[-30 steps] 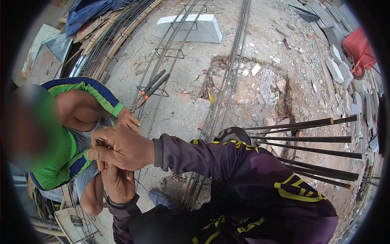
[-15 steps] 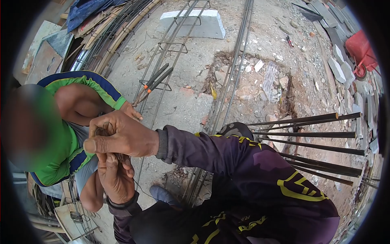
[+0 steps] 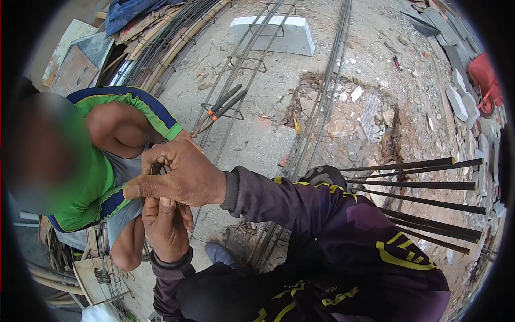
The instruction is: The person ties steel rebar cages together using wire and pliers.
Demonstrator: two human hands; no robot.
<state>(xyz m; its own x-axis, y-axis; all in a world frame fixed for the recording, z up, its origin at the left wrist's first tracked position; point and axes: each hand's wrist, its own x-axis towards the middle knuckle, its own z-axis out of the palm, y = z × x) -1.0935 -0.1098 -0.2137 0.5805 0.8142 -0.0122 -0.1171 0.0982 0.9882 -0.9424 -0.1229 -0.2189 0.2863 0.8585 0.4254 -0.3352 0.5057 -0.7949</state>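
My right hand (image 3: 182, 170) is closed in a pinch, with its back toward the camera. A small dark loop of wire (image 3: 160, 164) shows between its thumb and fingers. Just below and touching it, my left hand (image 3: 165, 228) is closed too, fingertips pressed together by the right thumb; thin wire seems to run between both hands, mostly hidden. Beyond my hands, orange-and-black handled pliers (image 3: 221, 109) lie on a long rebar cage (image 3: 236, 78), near a co-worker's hand (image 3: 189, 140).
A co-worker in a green shirt (image 3: 96, 155) crouches at the left. Dark bars (image 3: 429, 185) jut out at the right. Long rods (image 3: 324, 86) cross a shallow rubble pit (image 3: 343, 115). A pale block (image 3: 279, 37) lies under the cage; a red wheelbarrow (image 3: 485, 80) stands far right.
The view has shifted, so the surroundings appear further right. My right hand has turned slightly and the wire loop shows more clearly. Both hands stay together.
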